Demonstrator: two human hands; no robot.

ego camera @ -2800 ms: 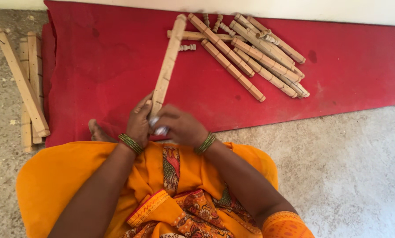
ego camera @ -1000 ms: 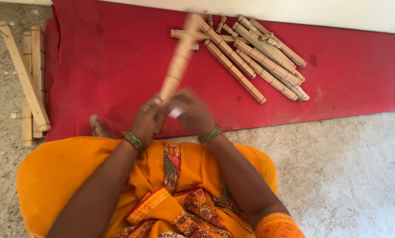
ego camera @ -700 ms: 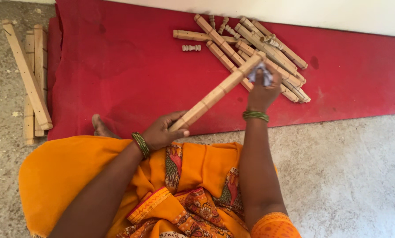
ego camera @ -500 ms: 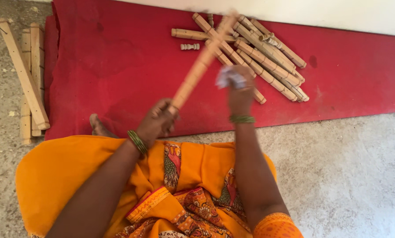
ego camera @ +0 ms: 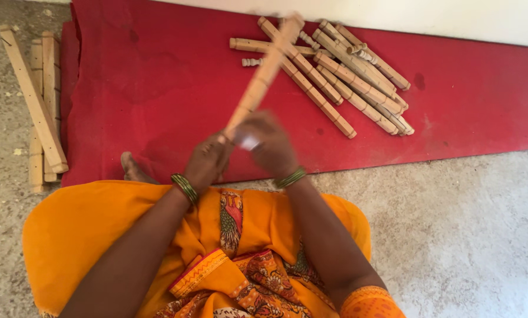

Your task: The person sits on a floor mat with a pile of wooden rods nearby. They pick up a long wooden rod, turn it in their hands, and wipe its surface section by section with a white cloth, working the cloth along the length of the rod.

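Left hand [ego camera: 208,162] grips the lower end of a stick [ego camera: 262,73] angled up over the red mat [ego camera: 146,88]. Right hand [ego camera: 270,144], blurred, pinches a pale scrap [ego camera: 247,141] against it. Stick pile [ego camera: 346,76] beyond; slats [ego camera: 37,106] at left.

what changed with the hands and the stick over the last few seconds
The right hand, holding a small pale piece, slid out along the wooden stick to its far end and came back beside the left hand, which kept gripping the near end. The stick swung right, then back. The stick pile, side slats and red mat stayed put.
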